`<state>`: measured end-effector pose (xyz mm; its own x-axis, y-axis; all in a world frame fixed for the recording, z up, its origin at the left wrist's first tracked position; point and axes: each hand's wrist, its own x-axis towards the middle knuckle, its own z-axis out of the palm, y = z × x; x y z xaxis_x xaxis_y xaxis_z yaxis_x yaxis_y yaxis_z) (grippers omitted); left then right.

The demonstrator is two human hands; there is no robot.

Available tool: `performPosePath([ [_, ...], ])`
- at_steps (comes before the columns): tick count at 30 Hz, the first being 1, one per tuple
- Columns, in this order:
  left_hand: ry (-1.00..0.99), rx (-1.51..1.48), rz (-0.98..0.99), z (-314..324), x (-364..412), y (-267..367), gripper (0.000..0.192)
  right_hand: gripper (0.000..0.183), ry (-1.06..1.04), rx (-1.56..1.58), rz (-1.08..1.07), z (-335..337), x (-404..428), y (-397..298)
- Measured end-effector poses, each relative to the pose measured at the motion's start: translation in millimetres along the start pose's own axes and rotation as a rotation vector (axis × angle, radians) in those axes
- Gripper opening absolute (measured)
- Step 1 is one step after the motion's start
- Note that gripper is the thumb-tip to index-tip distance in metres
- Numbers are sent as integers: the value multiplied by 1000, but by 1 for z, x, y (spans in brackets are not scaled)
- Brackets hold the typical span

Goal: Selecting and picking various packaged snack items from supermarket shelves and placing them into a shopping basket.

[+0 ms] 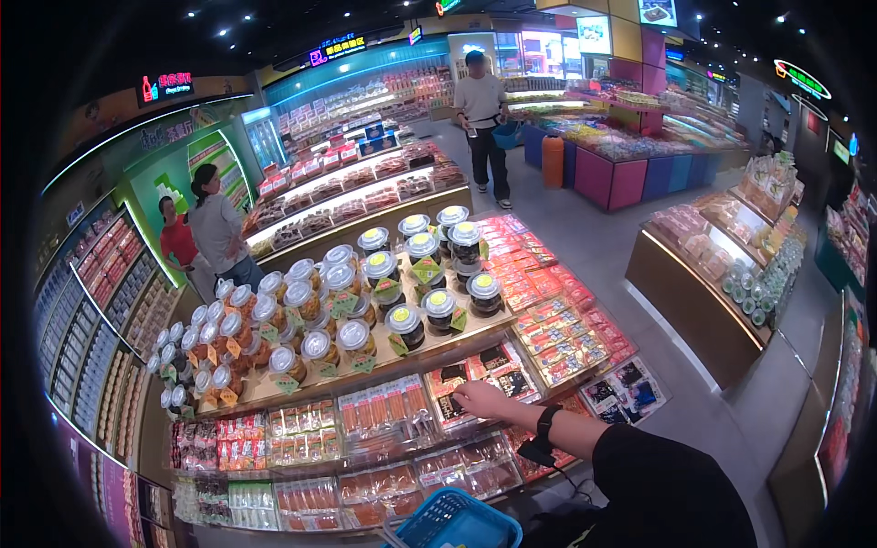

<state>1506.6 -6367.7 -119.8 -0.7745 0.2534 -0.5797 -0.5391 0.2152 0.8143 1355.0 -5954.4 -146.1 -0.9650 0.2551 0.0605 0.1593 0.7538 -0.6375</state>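
Note:
My right hand [482,399] reaches in from the lower right, over a clear tray [438,426] of flat packets with dark contents [495,357]. Its fingers are curled down at the packets' left side, and whether they pinch one is hidden. A black strap [546,421] circles the wrist, with a dark device [536,452] and cable hanging below it. At the bottom edge a blue plastic shopping basket [473,517] is partly in view. My left hand is out of view.
Lidded plastic tubs [356,335] of food stand on the wooden shelf [384,373] behind the trays. Sausage-like snack packs [387,407] lie to the left, red packets [521,260] to the right. A person with a basket [482,103] stands in the aisle; two people [212,219] are at left.

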Motion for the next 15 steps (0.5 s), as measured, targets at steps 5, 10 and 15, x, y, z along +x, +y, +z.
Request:
performPosePath([
  [5, -268, -133, -14, 35, 8, 56, 32, 45, -23, 383, -331, -140, -56, -111],
  [10, -590, -325, -185, 55, 10, 94, 26, 50, -102, 492, -743, -247, -155, -221],
  [15, -1028, -176, -120, 77, 48, 72, 49, 19, 364, 595, -962, -248, -218, -285],
])
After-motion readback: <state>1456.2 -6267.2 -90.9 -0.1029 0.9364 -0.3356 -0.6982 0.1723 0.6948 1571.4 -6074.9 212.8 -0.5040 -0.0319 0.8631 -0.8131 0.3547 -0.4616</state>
